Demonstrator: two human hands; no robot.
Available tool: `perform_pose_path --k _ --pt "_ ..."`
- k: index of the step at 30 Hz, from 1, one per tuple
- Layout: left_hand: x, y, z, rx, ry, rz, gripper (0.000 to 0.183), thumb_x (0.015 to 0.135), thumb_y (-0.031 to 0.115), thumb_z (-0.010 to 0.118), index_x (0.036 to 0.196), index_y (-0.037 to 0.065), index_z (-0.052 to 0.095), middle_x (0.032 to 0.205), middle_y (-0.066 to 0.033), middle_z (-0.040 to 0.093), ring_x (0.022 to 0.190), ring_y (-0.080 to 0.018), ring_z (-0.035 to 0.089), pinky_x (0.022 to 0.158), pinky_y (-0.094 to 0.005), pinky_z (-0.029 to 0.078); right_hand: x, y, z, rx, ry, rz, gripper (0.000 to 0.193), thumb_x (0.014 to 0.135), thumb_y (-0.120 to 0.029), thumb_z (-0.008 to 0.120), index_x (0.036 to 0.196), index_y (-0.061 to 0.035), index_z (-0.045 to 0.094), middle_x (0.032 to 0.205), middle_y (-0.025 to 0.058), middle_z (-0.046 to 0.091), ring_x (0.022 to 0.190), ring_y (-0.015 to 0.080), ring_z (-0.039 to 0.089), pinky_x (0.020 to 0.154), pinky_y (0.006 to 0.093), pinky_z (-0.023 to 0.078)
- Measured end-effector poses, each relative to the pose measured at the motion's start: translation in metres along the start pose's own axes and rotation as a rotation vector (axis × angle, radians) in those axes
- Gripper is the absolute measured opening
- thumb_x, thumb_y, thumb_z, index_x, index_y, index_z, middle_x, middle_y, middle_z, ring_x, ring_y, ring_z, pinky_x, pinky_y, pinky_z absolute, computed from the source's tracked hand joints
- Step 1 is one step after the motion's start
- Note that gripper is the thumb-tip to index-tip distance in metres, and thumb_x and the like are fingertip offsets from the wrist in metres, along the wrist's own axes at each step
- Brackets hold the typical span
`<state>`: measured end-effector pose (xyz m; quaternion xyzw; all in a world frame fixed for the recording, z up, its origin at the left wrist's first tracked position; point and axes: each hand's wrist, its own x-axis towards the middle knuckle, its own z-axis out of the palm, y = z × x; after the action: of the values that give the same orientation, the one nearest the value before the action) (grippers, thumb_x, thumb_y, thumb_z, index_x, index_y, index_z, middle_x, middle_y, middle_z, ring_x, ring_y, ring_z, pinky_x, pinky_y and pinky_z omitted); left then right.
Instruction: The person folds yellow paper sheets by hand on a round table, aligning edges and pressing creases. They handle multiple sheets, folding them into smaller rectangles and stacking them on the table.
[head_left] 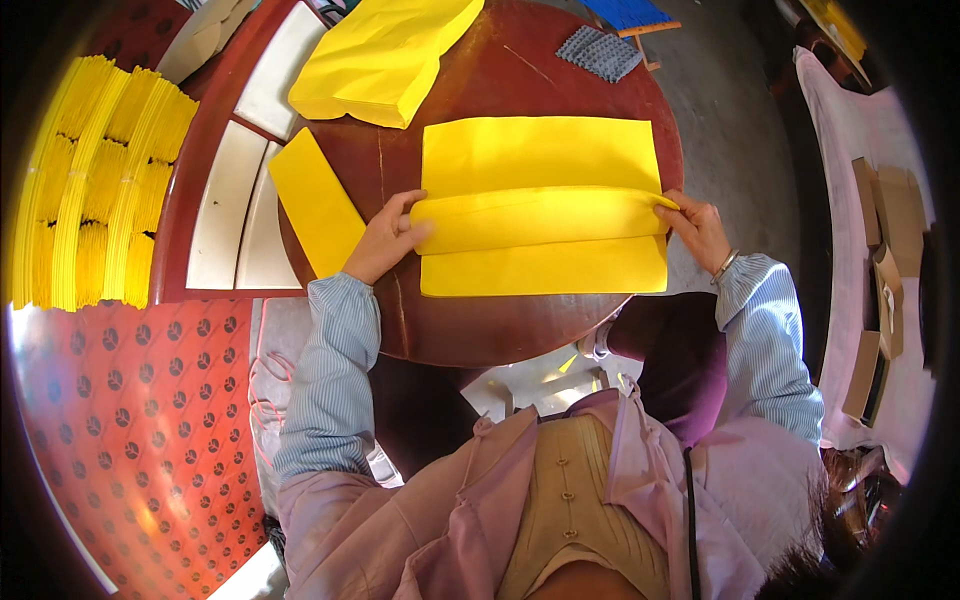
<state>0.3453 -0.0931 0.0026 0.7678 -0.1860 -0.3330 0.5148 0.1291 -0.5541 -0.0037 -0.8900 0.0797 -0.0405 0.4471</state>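
Note:
A yellow sheet (540,150), apparently paper or thin fabric, lies spread on the round dark red table (470,335). Across its middle runs a folded yellow strip (540,218), raised a little above the sheet. My left hand (385,237) pinches the strip's left end between thumb and fingers. At the right end, my right hand (697,228) grips the corner the same way. Left of my left hand lies a narrow folded yellow piece (315,200). Whether the strip is a flap of the sheet or a separate piece, I cannot tell.
A thick yellow stack (385,60) sits at the table's far left. Near the far right edge is a grey bumpy pad (598,54). Bundled yellow folded pieces (100,190) stand at far left, beside a red-framed seat with white panels (225,210). Cardboard pieces (890,240) lie at right.

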Motion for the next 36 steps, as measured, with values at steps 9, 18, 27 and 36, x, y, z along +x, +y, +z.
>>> perform_pose_path --k 9,18,27,36 --pt "-0.005 0.009 0.024 0.055 0.067 0.193 0.098 0.081 -0.005 0.083 0.162 0.01 0.029 0.136 -0.0159 0.067 0.126 -0.0249 0.065 0.108 -0.0336 0.048 0.0 0.018 0.011 -0.011 0.11 0.11 0.027 0.105 -0.023 0.066 0.119 -0.0016 0.074 0.089 0.0113 0.077 0.077 0.0191 0.075 0.071 0.0309 0.059" --pt "-0.004 -0.008 0.029 0.048 0.23 0.166 0.085 0.089 0.007 0.083 0.159 0.008 0.034 0.117 -0.0098 0.077 0.095 -0.0164 0.067 0.091 -0.0283 0.053 -0.033 0.012 0.016 0.06 0.074 -0.05 0.064 0.087 -0.022 0.089 0.143 -0.0072 0.062 0.133 0.0082 0.07 0.124 0.0235 0.066 0.111 0.0367 0.049" --pt "0.006 -0.008 0.032 -0.075 0.303 0.086 0.066 0.098 0.009 0.07 0.155 -0.001 0.037 0.123 -0.0181 0.074 0.107 -0.0203 0.071 0.094 -0.0301 0.055 -0.03 0.019 0.041 0.219 0.241 0.173 0.053 0.091 -0.02 0.084 0.139 -0.0058 0.067 0.123 0.008 0.076 0.115 0.0211 0.071 0.106 0.036 0.052" --pt "-0.01 0.004 0.037 0.048 0.207 0.206 0.093 0.084 -0.001 0.08 0.161 0.004 0.027 0.136 -0.0168 0.067 0.123 -0.0245 0.066 0.108 -0.0347 0.05 -0.03 0.013 0.043 0.226 0.251 0.139 0.049 0.094 -0.018 0.08 0.139 -0.0046 0.067 0.121 0.0084 0.077 0.116 0.0209 0.071 0.107 0.0349 0.051"
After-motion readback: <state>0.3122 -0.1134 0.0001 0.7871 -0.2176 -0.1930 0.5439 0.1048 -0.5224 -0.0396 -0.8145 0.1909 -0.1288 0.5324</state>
